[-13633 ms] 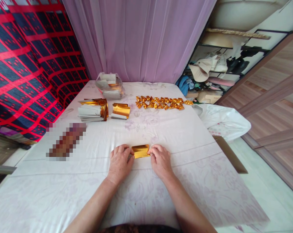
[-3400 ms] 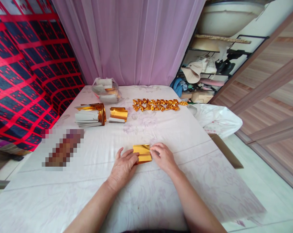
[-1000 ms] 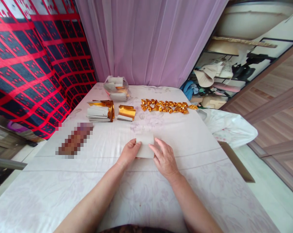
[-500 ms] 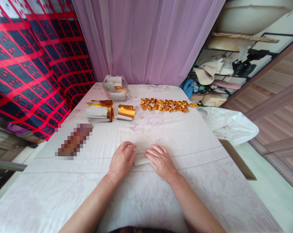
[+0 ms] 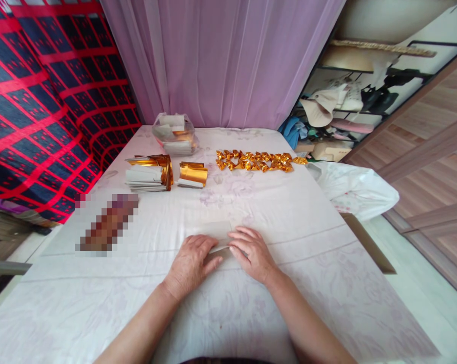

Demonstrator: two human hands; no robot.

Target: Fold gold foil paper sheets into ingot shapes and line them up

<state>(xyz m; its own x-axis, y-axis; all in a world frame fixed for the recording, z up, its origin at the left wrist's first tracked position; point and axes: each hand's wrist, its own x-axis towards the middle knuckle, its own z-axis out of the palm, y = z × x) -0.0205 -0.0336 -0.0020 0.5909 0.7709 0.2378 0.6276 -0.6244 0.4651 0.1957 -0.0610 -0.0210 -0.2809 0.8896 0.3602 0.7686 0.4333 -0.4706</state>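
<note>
A pale sheet of paper lies on the cloth-covered table in front of me, its near edge folded up and over. My left hand grips that fold at its left end, thumb on the near side and fingers on top. At the right end my right hand holds the same fold between thumb and fingers. Farther off sit a large stack of gold foil paper, mostly white side out, and a smaller gold stack. Two rows of folded gold foil pieces lie at the back right.
A clear plastic bag of more paper stands at the table's back left. A blurred-out item lies at the left. Beyond the right edge are a white plastic bag and a crowded shelf. A purple curtain hangs behind.
The paper's near edge has come up off the table and is folded away from me. My thumbs have moved to its near side. The camera view has shifted slightly.
</note>
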